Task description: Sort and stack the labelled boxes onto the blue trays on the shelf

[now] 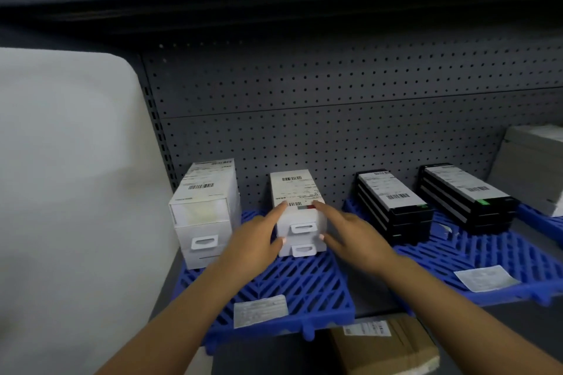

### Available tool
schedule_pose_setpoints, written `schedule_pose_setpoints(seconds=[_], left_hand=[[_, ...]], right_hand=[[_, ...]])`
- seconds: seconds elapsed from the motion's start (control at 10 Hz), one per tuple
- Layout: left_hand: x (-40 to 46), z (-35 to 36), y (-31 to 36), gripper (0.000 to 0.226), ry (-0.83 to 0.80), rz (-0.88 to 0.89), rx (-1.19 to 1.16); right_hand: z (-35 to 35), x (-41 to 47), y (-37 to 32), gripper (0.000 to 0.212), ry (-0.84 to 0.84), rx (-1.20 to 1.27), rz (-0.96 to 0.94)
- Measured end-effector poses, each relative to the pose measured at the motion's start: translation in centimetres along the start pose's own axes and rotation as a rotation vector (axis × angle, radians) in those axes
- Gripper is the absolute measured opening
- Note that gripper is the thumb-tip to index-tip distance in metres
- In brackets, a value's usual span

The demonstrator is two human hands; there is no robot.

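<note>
small white labelled cardboard box stack sitting mid blue slatted plastic tray, free slats at 6 o'clock | left hand, right hand flanking at 9 and 3, fingers spread, touching sides

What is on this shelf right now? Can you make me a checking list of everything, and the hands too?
Surface: grey shelf carrying a left blue tray and a right blue tray.
Job's things: tall white stack and short white stack on the left blue tray; two black stacks on the right blue tray.
Clutter: a loose label on the left blue tray, another label on the right; a brown carton below.
Grippers: left hand and right hand touch the short white stack's sides, fingers straight.
Cables: nothing seen.
Surroundings: pegboard back; white panel on the left.
</note>
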State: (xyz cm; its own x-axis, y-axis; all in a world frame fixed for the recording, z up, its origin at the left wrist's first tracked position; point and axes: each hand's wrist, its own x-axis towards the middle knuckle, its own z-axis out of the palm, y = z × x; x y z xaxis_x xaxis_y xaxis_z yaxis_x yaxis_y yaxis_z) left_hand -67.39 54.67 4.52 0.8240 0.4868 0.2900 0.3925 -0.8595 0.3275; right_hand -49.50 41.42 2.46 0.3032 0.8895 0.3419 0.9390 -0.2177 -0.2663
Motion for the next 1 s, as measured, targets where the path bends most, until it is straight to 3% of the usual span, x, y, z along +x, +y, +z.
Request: schedule_pose_setpoints(seconds=[0.2,0.5,0.8,1.0], left_hand=[[0.8,2.2,0.0,0.068,0.044,-0.118,-0.136],[0.1,3.4,2.1,0.070,0.129,-0.247,-0.098],[-0.2,1.2,4.6,0.067,0.071,-0.267,-0.056],[-3.4,-0.4,7.9,0.049,0.256,-0.204,-0.043]], right_hand=[[0.0,0.9,0.7,0.059,-0.010,-0.014,-0.005],[0.7,1.3,1.4,0.059,0.001,-0.036,-0.071],[-1.4,-0.2,1.7,0.073,-0.042,-0.002,-0.097],[-6.3,-5.1,-0.3,0.067,0.063,0.032,-0.088]])
